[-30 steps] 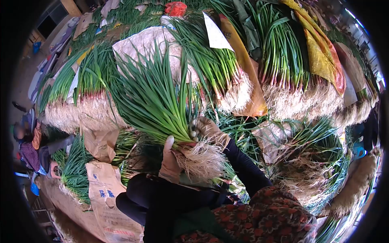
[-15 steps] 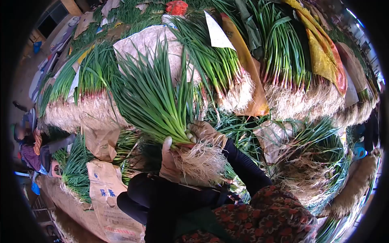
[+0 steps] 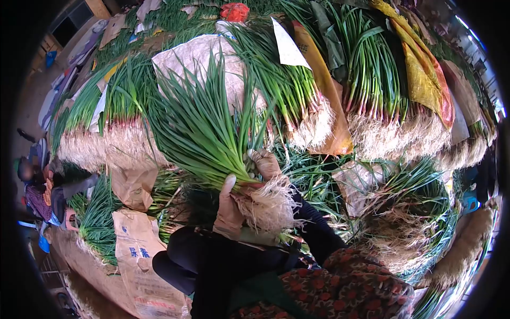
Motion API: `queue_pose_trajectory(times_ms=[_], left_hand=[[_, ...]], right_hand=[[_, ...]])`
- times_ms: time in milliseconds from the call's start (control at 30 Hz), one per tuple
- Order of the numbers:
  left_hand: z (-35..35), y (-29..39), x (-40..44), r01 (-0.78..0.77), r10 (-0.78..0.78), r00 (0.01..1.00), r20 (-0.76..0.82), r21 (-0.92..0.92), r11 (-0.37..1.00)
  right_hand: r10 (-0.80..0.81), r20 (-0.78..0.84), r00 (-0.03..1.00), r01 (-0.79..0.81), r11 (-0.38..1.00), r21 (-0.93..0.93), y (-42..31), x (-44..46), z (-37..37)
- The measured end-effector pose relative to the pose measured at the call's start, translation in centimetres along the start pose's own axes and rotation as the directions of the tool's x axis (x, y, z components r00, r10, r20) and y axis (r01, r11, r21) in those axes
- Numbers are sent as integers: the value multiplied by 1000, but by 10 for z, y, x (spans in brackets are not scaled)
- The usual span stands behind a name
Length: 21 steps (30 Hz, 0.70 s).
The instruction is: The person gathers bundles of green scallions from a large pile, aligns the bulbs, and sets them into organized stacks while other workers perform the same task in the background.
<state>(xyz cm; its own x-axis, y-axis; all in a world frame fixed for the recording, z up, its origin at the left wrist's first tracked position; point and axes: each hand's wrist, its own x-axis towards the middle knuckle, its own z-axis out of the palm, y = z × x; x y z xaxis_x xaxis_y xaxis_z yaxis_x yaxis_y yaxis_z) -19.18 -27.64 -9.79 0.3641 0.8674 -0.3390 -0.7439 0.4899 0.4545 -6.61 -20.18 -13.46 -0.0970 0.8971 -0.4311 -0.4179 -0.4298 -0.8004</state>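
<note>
One left grip (image 3: pixel 228 212), one right grip (image 3: pixel 266 164); in both, one green-leaved, white-rooted bundle (image 3: pixel 218 141); leftward, one blue-lettered brown sack (image 3: pixel 139 271), one seated person (image 3: pixel 38 194); beyond, one crumpled red bag (image 3: pixel 234 11).

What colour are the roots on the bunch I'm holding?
The roots are pale cream, clearest in the head view.

dark navy right sleeve (image 3: pixel 317 226) on my feed, black trousers (image 3: pixel 226 258), near dark garment (image 3: pixel 348 287) with reddish flowers, dark green patch (image 3: pixel 260 291)
</note>
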Motion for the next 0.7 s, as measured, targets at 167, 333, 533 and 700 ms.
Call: queue_pose_trajectory(times_ms=[167, 333, 533, 700], left_hand=[[-15, -10, 14, -20, 14, 996, -89, -69, 997], [-6, -7, -4, -76, 58, 992, -116, -150, 986], [-1, 5, -8, -89, 98, 994, 44, -180, 980], [9, 7, -9, -61, 63, 998, 12, -156, 986]], right_hand=[[-64, -75, 995, 68, 997, 44, 31, 21, 3], [-311, -70, 948, 318, 941, 117, 101, 102, -75], [-72, 718, 692, 657, 473, -586, 79, 22, -153], [-319, 185, 930, 262, 221, -939, 47, 23, -154]])
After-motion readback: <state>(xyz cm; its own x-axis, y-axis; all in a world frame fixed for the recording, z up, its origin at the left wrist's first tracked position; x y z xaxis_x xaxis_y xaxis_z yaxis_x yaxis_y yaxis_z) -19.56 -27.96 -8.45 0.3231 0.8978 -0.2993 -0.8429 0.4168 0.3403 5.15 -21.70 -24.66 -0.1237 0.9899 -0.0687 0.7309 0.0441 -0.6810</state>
